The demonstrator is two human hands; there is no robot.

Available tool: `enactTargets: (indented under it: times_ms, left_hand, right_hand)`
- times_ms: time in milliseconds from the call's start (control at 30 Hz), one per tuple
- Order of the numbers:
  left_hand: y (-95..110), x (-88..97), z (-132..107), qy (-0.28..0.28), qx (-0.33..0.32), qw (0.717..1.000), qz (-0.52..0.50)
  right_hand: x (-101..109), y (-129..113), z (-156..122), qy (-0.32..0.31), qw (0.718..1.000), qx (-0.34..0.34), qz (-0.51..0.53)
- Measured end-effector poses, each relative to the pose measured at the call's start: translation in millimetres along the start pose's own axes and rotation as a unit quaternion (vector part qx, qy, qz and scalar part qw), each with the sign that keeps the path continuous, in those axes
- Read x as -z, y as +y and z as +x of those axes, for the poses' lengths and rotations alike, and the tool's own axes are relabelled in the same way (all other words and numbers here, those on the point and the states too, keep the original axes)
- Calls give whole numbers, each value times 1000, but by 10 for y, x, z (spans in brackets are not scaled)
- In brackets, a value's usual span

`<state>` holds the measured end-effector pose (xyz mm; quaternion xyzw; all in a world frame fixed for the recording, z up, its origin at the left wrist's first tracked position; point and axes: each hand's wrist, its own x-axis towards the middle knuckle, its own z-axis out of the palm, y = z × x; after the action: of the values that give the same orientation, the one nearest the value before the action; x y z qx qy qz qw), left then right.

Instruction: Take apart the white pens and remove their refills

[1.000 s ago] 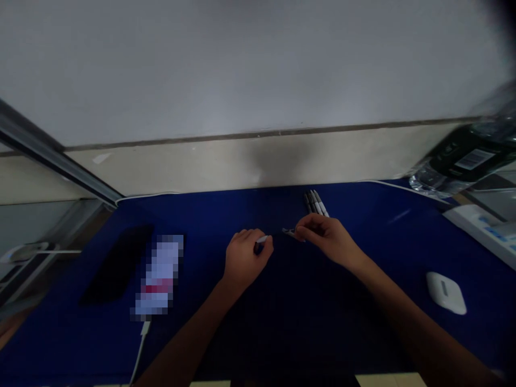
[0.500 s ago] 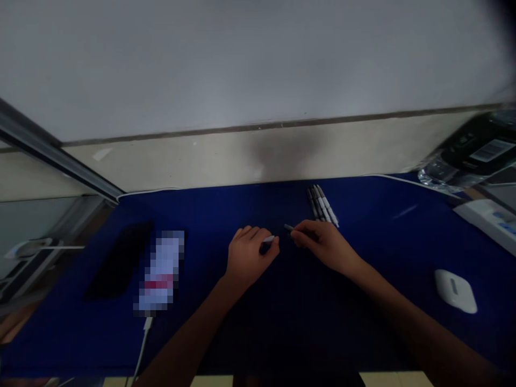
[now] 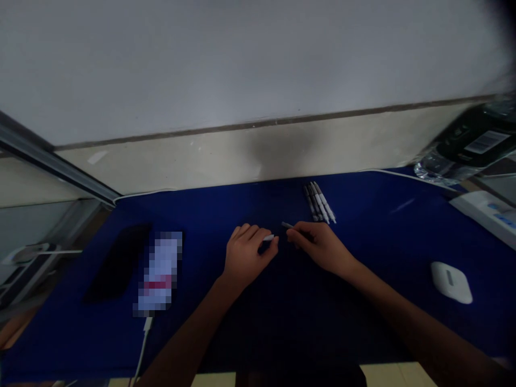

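My left hand (image 3: 249,252) is closed, fingers curled, round a pen part whose short white end (image 3: 269,237) shows between thumb and forefinger. The rest of that part is hidden in the hand. Just to the right, my right hand (image 3: 316,242) pinches a thin dark grey pen part (image 3: 286,225), its tip pointing left. A small gap separates the two parts, and both hands are low over the blue tabletop (image 3: 217,207). Beyond my right hand, several black and white pens (image 3: 320,203) lie side by side.
On the left are a dark flat object (image 3: 119,263) and a phone (image 3: 161,271) with a white cable (image 3: 142,344). A white earbud case (image 3: 451,282), a power strip (image 3: 486,215) and a bottle (image 3: 470,142) stand right. A wall (image 3: 226,156) borders the back.
The camera view has shifted slightly, so everything sits a little to the left. Both hands keep their grips, and the two pen parts stay apart.
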<state>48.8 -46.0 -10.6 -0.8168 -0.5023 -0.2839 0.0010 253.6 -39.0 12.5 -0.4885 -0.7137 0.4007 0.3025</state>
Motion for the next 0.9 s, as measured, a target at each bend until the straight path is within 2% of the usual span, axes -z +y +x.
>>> enactTargets:
  times_ms: [133,233,367,633,900]
  left_hand:
    - [-32,36,29,-19,39,999,-31]
    - [-69,70,60,-1,64,997,-51]
    - [-91,94,85,19,66,995,-74]
    - [-82,108,88,18,71,994,-86]
    - [-89,103,99,25,75,991,-105]
  right_hand:
    - [52,7,8,7,1000,-10,21]
    - [117,40,28,35,999,-15,34]
    - [174,87,49,47,997,-23,55]
    - [194,94,41,9,997,-32,63]
    - [206,120,58,25,997,-34,69]
